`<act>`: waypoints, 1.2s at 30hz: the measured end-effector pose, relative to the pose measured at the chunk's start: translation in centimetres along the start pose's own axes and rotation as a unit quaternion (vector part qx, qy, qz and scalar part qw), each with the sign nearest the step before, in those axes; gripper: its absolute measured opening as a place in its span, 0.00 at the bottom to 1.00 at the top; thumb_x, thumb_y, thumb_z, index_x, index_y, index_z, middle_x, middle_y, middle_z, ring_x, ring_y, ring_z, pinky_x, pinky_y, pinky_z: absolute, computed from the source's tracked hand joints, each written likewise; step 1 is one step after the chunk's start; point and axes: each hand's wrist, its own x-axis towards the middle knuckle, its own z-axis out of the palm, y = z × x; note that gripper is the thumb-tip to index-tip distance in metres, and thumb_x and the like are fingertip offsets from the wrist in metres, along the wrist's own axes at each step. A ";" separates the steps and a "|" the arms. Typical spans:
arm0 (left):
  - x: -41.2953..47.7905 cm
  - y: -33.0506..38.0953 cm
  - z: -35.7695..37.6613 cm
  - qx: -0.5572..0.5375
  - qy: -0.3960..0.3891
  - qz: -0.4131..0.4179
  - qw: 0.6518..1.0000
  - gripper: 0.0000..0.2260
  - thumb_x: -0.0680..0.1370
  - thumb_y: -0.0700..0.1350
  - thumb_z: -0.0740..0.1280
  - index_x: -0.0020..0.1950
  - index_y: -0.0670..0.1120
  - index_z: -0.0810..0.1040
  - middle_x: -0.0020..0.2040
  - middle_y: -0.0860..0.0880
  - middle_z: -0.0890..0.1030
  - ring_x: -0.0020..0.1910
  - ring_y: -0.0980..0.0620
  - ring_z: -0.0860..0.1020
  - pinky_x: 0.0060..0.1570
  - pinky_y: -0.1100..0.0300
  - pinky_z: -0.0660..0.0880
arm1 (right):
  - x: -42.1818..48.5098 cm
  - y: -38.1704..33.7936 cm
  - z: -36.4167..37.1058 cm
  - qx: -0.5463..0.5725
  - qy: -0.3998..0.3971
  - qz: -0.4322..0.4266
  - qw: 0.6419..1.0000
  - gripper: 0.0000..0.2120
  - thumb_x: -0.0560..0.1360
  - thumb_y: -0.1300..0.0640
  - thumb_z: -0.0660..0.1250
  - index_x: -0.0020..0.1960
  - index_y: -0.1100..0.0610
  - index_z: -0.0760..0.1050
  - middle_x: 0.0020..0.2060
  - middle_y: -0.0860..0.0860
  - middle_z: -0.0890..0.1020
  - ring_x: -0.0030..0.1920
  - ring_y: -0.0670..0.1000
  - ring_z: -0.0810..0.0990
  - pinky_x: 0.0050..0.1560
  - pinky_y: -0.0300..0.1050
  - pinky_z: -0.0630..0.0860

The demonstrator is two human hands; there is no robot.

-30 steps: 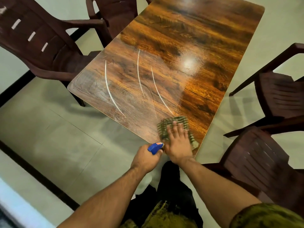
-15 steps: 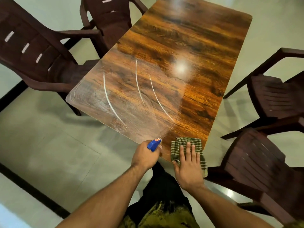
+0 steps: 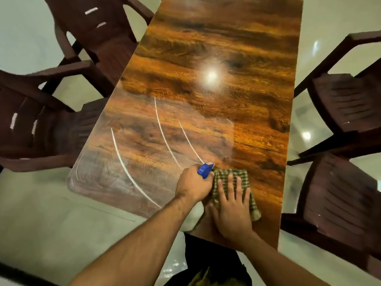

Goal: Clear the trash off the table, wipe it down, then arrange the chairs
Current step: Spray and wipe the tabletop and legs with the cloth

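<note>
Head view, looking down along the tabletop (image 3: 237,48), a glossy wood-grain surface running from near to far. Your left hand (image 3: 193,185) has its grip closed around a spray bottle (image 3: 205,170); only the blue trigger head shows above the fist, and a pale part of the bottle body shows below the wrist, at the near tabletop edge. Your right hand (image 3: 232,209) lies flat, fingers spread, palm down on a green checked cloth (image 3: 226,176); its grip is open, pressing rather than clasping. Cloth sits on the tabletop near the near edge, right of centre, touching the spray head on its left side; one corner of the cloth sticks out to the right of your hand.

Left of the hands, the near left part of the tabletop carries a hazy, whitish film with three curved pale streaks (image 3: 165,137). Far part of the tabletop is bright, with one lamp glare spot (image 3: 211,76).

Chairs, dark brown plastic: two on the left, near-left chair (image 3: 31,137) with its seat tucked partly under the tabletop edge, far-left chair (image 3: 92,32) just beyond it. Two on the right, far-right chair (image 3: 350,104) and near-right chair (image 3: 340,203), both standing apart from the tabletop edge. Floor (image 3: 51,223) is pale, shiny tile.
</note>
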 end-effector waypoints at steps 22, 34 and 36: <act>10.7 6.9 -10.4 0.151 0.030 0.042 0.987 0.07 0.75 0.49 0.66 0.39 0.50 0.73 0.34 0.51 0.77 0.34 0.48 0.76 0.36 0.57 0.71 | 14.7 -5.9 -4.2 -0.054 -0.014 -0.247 0.968 0.35 0.75 0.36 0.57 0.78 0.49 0.59 0.77 0.54 0.64 0.79 0.61 0.54 0.75 0.70 0.52; 17.1 3.7 -19.2 0.157 -0.006 0.022 0.987 0.09 0.77 0.51 0.67 0.39 0.48 0.73 0.36 0.48 0.78 0.35 0.48 0.77 0.31 0.58 0.69 | 26.5 -12.9 -8.4 0.079 0.056 0.274 0.957 0.37 0.81 0.35 0.45 0.81 0.54 0.40 0.80 0.59 0.39 0.79 0.64 0.37 0.74 0.68 0.37; 18.0 3.1 -21.1 0.156 -0.007 0.028 0.987 0.10 0.75 0.52 0.67 0.39 0.48 0.73 0.35 0.47 0.78 0.37 0.44 0.79 0.34 0.55 0.75 | 27.7 -17.3 -8.1 0.036 0.034 0.168 0.985 0.35 0.81 0.37 0.45 0.81 0.52 0.37 0.80 0.58 0.38 0.79 0.63 0.35 0.74 0.66 0.34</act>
